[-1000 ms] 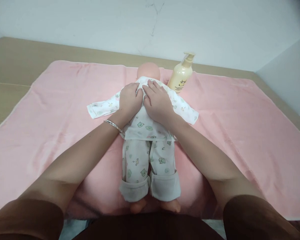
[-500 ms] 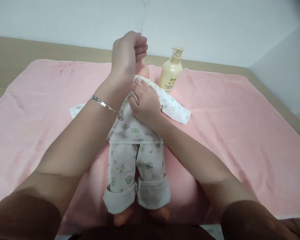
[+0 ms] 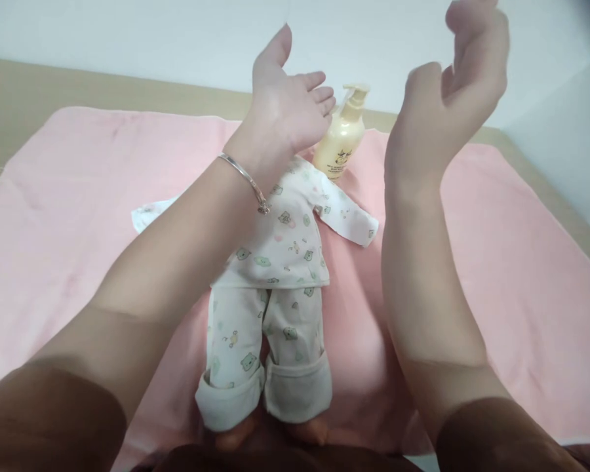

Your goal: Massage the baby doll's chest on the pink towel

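A baby doll in a white printed top [image 3: 288, 229] and matching trousers [image 3: 295, 328] with rolled cuffs lies on its back, feet towards me. My left hand [image 3: 290, 105] is held above the doll's head end, palm turned up and fingers spread, with nothing in it. It hides the doll's head, and a silver bracelet [image 3: 246, 176] circles that wrist. Off to the right, my right hand [image 3: 447, 98] is raised clear of the doll, its fingers loosely bent, thumb apart and palm bare. A pale yellow pump bottle [image 3: 341, 141] stands just beyond the left fingertips, partly behind them.
Under the doll a pink towel [image 3: 496, 275] covers most of the wooden surface [image 3: 24, 82]. A white wall [image 3: 152, 39] rises along the back, and another wall meets it at the right. The doll's sleeves stretch out to both sides.
My right hand has lifted off the doll's chest and swung up to the right. My left hand has moved right and turned palm up, its fingers spreading.
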The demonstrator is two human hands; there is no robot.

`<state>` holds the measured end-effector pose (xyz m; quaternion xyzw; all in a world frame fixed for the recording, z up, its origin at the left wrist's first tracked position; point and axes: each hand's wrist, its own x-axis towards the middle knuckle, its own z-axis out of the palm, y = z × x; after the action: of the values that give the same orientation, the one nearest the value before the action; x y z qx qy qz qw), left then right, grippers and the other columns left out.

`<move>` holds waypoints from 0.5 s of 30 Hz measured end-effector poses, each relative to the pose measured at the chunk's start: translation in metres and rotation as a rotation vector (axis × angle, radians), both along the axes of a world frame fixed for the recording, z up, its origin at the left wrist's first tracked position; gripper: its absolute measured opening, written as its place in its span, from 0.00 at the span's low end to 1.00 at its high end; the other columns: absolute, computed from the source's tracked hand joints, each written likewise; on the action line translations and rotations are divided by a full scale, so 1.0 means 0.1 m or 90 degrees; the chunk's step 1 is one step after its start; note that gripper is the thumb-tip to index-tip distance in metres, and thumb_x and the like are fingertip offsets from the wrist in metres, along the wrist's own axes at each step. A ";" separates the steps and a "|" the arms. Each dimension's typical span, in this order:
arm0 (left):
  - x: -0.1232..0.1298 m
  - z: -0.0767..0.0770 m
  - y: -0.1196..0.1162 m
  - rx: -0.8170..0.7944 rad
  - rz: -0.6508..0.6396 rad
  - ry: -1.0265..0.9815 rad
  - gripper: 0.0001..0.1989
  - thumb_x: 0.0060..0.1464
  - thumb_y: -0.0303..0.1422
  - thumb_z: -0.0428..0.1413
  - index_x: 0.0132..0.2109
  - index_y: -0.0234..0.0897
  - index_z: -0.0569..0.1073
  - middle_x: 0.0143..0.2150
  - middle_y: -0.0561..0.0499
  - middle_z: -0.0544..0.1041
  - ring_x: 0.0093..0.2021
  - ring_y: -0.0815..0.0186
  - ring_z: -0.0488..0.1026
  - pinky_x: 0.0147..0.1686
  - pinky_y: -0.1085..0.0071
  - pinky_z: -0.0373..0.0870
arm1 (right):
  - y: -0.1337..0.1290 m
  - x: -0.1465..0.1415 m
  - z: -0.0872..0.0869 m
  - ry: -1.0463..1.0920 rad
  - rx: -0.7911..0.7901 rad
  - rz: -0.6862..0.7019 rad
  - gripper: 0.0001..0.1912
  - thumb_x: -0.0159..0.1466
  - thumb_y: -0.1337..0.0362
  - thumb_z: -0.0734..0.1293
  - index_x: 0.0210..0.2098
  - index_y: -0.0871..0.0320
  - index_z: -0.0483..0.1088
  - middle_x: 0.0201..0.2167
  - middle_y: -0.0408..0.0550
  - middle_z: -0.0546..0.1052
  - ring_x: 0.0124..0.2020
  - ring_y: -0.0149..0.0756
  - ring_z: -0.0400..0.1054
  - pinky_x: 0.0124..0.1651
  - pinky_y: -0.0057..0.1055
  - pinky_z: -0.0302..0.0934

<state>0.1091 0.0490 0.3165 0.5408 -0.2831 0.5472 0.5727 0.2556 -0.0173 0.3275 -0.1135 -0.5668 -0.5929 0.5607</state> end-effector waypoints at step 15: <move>0.02 -0.01 0.06 0.012 -0.134 0.011 0.45 0.69 0.51 0.39 0.80 0.20 0.47 0.79 0.40 0.61 0.81 0.56 0.57 0.81 0.64 0.59 | 0.46 0.09 0.06 0.065 -0.270 -0.366 0.37 0.70 0.60 0.61 0.76 0.46 0.49 0.82 0.39 0.49 0.83 0.41 0.37 0.85 0.58 0.38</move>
<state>0.1113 0.0546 0.3155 0.5182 -0.3384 0.4769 0.6241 0.2643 0.0285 0.3331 -0.4113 -0.5933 -0.5893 0.3627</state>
